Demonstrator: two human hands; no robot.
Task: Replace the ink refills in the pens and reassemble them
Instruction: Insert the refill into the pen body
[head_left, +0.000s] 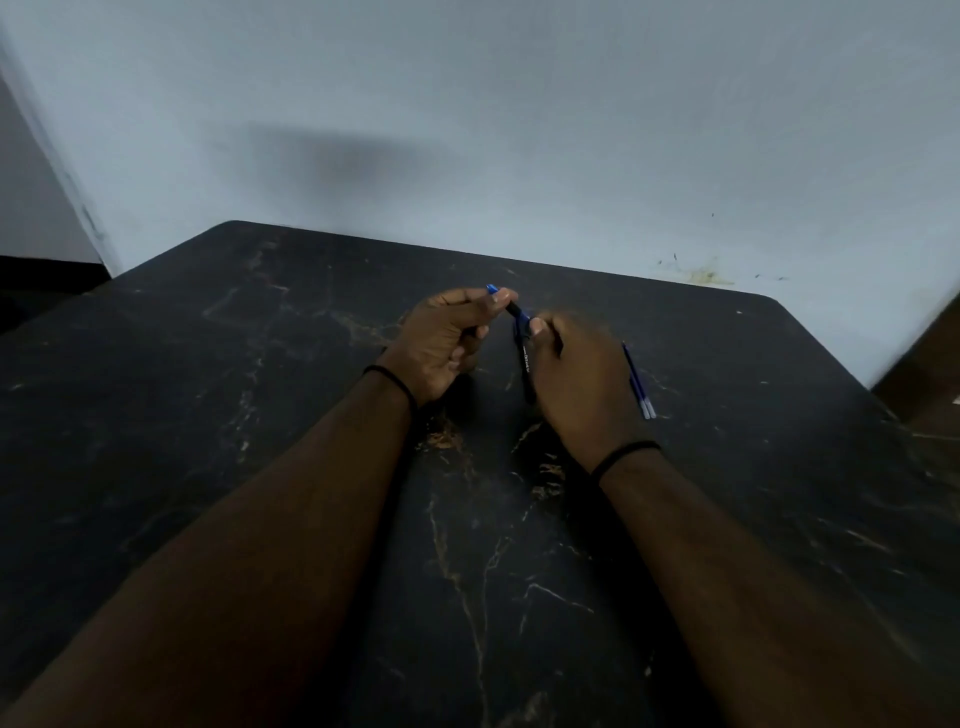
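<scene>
Two bare forearms reach forward over a dark marbled surface and meet near its middle. The left hand is curled, its thumb and forefinger pinched on the far, blue-tipped end of a black pen. The right hand, back facing up, is closed around the pen's barrel, thumb pressed against it. The pen is held slanted just above the surface. Two blue ink refills lie on the surface just beside the right hand. Each wrist wears a thin black band.
</scene>
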